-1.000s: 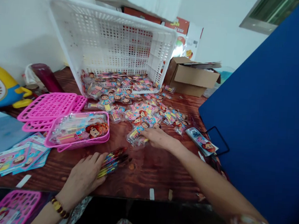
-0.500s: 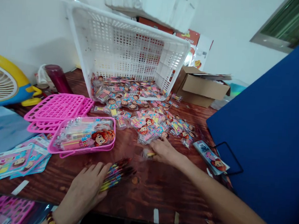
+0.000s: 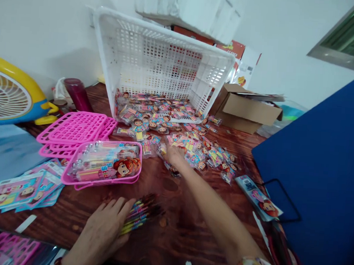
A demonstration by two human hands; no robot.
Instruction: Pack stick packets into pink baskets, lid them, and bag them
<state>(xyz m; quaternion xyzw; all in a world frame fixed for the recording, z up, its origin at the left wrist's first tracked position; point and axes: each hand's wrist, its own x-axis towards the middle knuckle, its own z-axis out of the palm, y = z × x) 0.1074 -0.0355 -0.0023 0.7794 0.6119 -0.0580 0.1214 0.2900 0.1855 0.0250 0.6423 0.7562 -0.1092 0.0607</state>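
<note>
My left hand [image 3: 103, 226] lies at the front of the table, its fingers closed around a bundle of slim, multicoloured pencils [image 3: 137, 216] with dark, blurred ends pointing right. My right hand [image 3: 174, 156] reaches into the near side of a heap of small clear packets [image 3: 194, 151] with cartoon heads and pink and yellow pieces. Its fingers are curled down and partly hidden, with one small packet [image 3: 162, 151] at the fingertips. Left of it stands a pink basket [image 3: 100, 182] filled with long clear bags of pencils topped by a red-haired cartoon figure.
A white plastic crate [image 3: 168, 32] lies on its side behind the heap, packets spilling out. Pink lattice baskets [image 3: 75, 128], printed cards [image 3: 20, 189] and a yellow-blue fan [image 3: 20, 91] are at left. A cardboard box [image 3: 247, 111], a pencil pack [image 3: 258, 197] and a blue panel [image 3: 322, 157] are at right.
My right hand has moved left and away from me, from the heap's near edge to its left part. The left hand keeps the pencils in place. The view has shifted slightly.
</note>
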